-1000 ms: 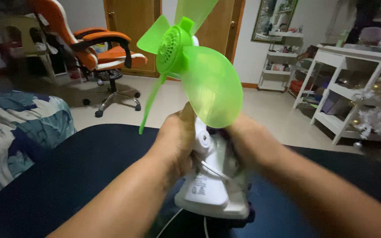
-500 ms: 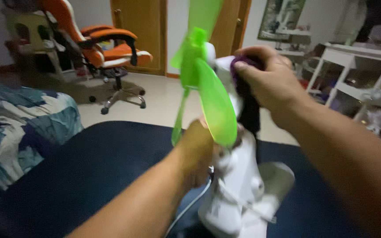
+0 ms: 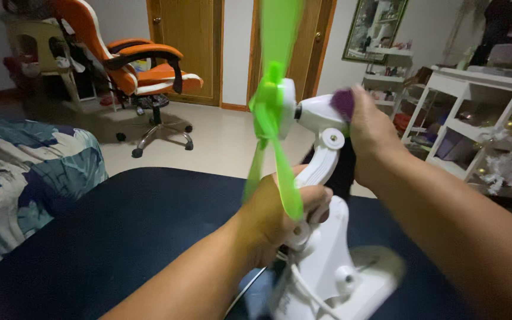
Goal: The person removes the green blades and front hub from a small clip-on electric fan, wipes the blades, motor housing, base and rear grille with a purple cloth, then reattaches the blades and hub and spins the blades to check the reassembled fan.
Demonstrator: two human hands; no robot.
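A small white desk fan [image 3: 321,261] with bright green blades [image 3: 271,127] stands tilted over a dark blue cushion [image 3: 120,231], seen side-on with no guard over the blades. My left hand [image 3: 280,216] grips the fan's white neck just below the motor head. My right hand [image 3: 371,133] is closed around the purple rear end of the motor housing [image 3: 342,102]. A thin white cord [image 3: 247,290] hangs down below my left hand.
An orange and white swivel chair [image 3: 143,71] stands on the pale floor in front of wooden doors [image 3: 188,47]. White shelving [image 3: 475,118] with clutter lines the right wall. A blue leaf-patterned bedspread [image 3: 25,178] lies at the left.
The fan has turned from facing me to side-on. My right hand moved from the base up to the back of the motor head, and the blades shifted right.
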